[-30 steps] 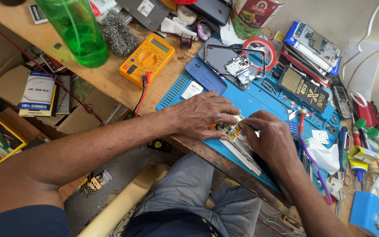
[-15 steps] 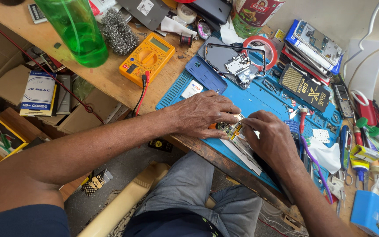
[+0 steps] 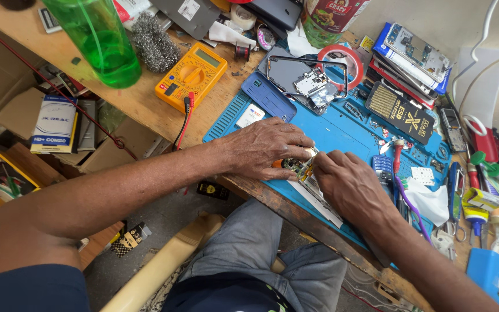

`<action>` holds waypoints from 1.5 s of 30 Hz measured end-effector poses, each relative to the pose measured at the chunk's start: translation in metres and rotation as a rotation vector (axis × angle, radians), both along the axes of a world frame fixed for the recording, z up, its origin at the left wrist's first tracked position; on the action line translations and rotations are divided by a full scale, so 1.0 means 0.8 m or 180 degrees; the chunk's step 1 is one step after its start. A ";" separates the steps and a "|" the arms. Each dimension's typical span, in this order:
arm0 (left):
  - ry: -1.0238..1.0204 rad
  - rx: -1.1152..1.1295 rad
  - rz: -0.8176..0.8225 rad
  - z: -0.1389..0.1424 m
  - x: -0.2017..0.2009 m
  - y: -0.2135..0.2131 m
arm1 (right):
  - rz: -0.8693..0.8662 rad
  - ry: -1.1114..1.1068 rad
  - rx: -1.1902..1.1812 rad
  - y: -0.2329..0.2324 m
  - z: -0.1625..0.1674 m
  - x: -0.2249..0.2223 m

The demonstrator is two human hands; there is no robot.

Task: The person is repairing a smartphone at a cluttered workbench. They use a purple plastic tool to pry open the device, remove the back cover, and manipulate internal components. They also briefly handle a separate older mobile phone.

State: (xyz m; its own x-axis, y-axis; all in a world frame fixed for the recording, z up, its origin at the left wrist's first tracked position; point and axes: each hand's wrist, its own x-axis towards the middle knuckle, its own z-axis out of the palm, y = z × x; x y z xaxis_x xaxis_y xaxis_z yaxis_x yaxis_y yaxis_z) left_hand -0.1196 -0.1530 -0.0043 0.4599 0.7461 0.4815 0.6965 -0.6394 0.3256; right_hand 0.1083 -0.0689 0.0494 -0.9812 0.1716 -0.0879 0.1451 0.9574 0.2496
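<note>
On the blue mat [image 3: 342,130] near its front edge, our left hand [image 3: 264,147] pressed flat on the small circuit board [image 3: 300,167]; our right hand [image 3: 350,185] pinched its end; a slip might have cracked it

Both hands crowd the near edge of the blue work mat [image 3: 342,136], the left hand [image 3: 264,147] and right hand [image 3: 350,185] almost meeting over a small circuit board [image 3: 300,168]. Bare mat lies open just beyond the knuckles. Farther back an opened phone frame [image 3: 307,78] and red tape roll [image 3: 342,60] block the way; right, screwdrivers [image 3: 398,151] and a black pad [image 3: 399,111] crowd in; left, a yellow multimeter [image 3: 192,75].
</note>
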 end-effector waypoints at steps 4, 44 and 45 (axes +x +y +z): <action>0.0121 -0.0053 0.0015 0.006 0.002 -0.002 | 0.0096 0.0204 -0.0155 0.002 0.006 -0.005; 0.0717 -0.0577 -0.0231 0.035 0.070 0.024 | -0.0591 0.1201 -0.0927 0.053 0.010 0.167; 0.0724 -0.0602 -0.0194 0.036 0.070 0.023 | -0.0572 0.1071 -0.0945 0.059 0.012 0.165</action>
